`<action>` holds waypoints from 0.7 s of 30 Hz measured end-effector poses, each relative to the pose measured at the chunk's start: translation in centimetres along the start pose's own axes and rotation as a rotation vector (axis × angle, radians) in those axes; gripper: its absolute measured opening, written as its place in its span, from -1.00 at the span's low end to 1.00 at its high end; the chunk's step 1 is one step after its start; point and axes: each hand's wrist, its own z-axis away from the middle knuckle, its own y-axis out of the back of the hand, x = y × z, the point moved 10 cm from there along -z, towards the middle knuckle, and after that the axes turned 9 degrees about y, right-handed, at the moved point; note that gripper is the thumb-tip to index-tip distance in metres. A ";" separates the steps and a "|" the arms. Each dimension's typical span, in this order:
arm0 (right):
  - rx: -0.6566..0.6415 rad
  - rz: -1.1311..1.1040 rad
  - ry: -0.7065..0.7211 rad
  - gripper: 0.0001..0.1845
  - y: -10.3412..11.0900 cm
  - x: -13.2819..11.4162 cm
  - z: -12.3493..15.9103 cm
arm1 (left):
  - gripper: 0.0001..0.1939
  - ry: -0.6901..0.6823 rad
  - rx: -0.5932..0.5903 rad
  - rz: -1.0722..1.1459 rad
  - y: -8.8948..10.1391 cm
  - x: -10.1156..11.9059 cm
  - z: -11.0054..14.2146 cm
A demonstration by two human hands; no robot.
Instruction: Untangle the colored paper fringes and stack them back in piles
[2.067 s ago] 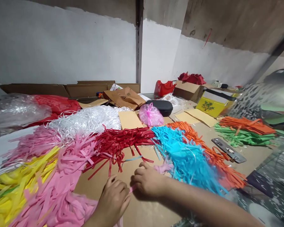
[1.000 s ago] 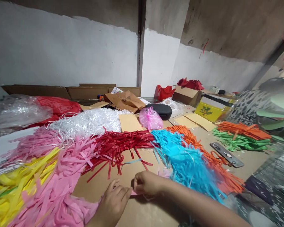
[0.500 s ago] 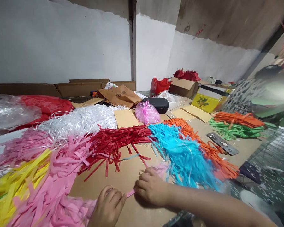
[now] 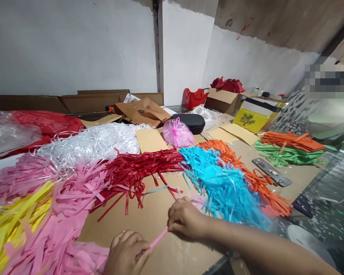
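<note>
A thin pink paper strip [image 4: 158, 239] is stretched between my two hands low in the view. My right hand [image 4: 186, 219] pinches its upper end, fingers closed. My left hand [image 4: 126, 253] is curled shut on the lower end, next to the pink strip pile [image 4: 57, 229]. Both hands hover over a brown cardboard sheet [image 4: 149, 217]. Just beyond my right hand lie the blue strips [image 4: 220, 183] and a few pale pink strips [image 4: 199, 199].
Piles of cut paper strips fan across the table: yellow [image 4: 14, 217], red [image 4: 137, 170], white [image 4: 88, 143], orange [image 4: 246, 172], green and orange [image 4: 289, 151]. A metal tool [image 4: 271, 172], pink bag [image 4: 177, 133], black case [image 4: 192, 121], boxes and a yellow box [image 4: 253, 120] sit behind.
My hands have drawn apart, the left moving down and toward me, so more of the pink strip shows stretched between them. The camera has tilted slightly.
</note>
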 end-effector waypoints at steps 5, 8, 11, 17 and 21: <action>-0.075 0.078 -0.072 -0.95 -0.1 -0.3 -0.8 | -0.80 0.099 0.030 -0.073 0.0 -0.2 -0.1; -0.060 0.124 -0.083 -0.92 0.3 -0.5 -1.2 | -0.84 0.130 0.038 -0.105 -0.3 0.0 -0.2; -0.036 0.261 0.188 -0.96 0.5 -3.2 -1.4 | -0.70 0.002 0.107 -0.080 -0.3 1.6 -0.1; 0.048 0.539 0.605 -0.74 -0.8 -7.0 -0.1 | -0.81 -0.160 0.224 -0.112 -0.5 4.1 0.0; 0.095 0.592 0.586 -0.74 -1.9 -6.3 -0.6 | -0.75 -0.118 0.257 -0.122 -0.3 4.3 -0.9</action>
